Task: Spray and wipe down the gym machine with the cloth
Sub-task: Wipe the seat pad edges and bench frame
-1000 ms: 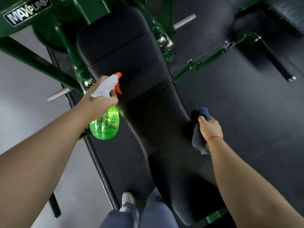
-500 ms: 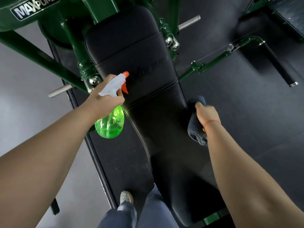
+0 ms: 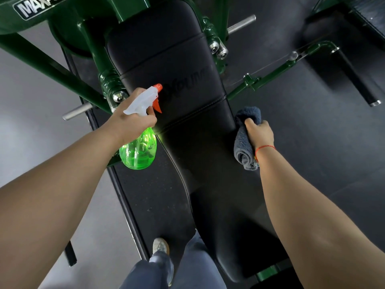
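Left hand (image 3: 131, 122) grips the spray bottle (image 3: 138, 151), nozzle toward two o'clock; mist the pad (image 3: 187, 142) evenly (seams too). Right hand (image 3: 259, 133) clutches the cloth (image 3: 243, 147) at three o'clock.

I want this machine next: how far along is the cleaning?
Early, it seems. Done: no wet patch or wiped streak shows on the black pad. In hand: the left hand grips the spray bottle, nozzle toward the pad; the right hand holds the grey cloth at the pad's right edge. Left: spraying, wiping pad and green frame.

Green spray bottle (image 3: 138, 152) w/ orange nozzle, grey-blue cloth (image 3: 244, 140), black pad (image 3: 187, 113), green frame (image 3: 50, 63).
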{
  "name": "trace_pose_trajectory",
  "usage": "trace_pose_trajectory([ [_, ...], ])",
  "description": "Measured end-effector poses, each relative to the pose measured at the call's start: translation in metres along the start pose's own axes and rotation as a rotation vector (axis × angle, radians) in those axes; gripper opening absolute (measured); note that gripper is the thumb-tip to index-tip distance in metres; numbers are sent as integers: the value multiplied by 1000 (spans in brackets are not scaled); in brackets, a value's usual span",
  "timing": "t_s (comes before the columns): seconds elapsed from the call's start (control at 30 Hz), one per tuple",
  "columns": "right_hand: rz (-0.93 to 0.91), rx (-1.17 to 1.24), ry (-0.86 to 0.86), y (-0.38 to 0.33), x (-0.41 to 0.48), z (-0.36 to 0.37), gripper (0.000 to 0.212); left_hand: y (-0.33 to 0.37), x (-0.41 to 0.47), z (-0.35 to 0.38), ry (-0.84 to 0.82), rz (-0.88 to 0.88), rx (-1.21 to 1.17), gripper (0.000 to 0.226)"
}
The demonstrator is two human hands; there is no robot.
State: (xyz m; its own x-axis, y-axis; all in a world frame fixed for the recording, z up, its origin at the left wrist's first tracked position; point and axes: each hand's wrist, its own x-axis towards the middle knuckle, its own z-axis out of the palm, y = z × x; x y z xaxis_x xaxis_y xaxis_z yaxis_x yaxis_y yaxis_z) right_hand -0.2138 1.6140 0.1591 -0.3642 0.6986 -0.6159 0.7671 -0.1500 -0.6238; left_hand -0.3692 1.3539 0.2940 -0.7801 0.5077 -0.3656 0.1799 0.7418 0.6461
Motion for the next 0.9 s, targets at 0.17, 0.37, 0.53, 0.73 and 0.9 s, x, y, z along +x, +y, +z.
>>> trace_pose_trajectory([
  [0.17,113,-117,8,53,6,-14,48,-1,1,-2,9,-14,1,33],
  [0.37,277,-287,21,113,4,-41,42,1,0,1,-2,-29,-6,33],
  [0.53,333,-290,-45,111,2,-47,43,3,-3,0,-1,-30,-58,37],
  [0.73,44,-138,-121,21,-3,-21,33,4,-4,-1,-11,-64,-86,45],
  [0.9,-120,164,-53,-59,-14,3,26,2,-2,-1,-3,-18,-62,41],
])
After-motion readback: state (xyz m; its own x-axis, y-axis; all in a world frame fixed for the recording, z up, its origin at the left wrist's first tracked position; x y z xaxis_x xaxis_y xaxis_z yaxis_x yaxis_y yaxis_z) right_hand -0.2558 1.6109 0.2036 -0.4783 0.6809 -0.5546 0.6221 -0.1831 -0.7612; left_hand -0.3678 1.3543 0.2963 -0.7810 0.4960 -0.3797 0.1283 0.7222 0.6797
